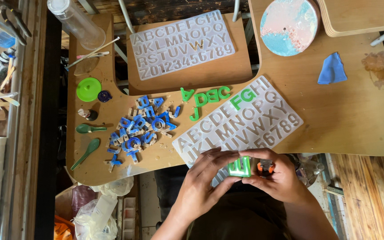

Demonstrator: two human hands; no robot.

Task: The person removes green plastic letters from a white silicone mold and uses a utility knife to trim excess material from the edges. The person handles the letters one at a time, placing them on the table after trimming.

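My left hand (203,178) and my right hand (276,175) meet below the table's near edge, both pinching a small green resin letter (239,167). An orange-and-black tool (266,167) is also tucked in my right hand. Just above the hands lies a clear silicone alphabet mould (263,122), tilted, with green resin in three of its letter cavities (242,98). Several loose green letters (205,98) lie on the wood beside it.
A pile of blue letters (138,129) lies left of centre. A second alphabet mould (181,42) rests on a board at the back. Green spoons (87,140), a green lid (88,89), a clear tube (76,22), a blue-pink resin disc (287,26) and a blue scrap (332,69) surround them.
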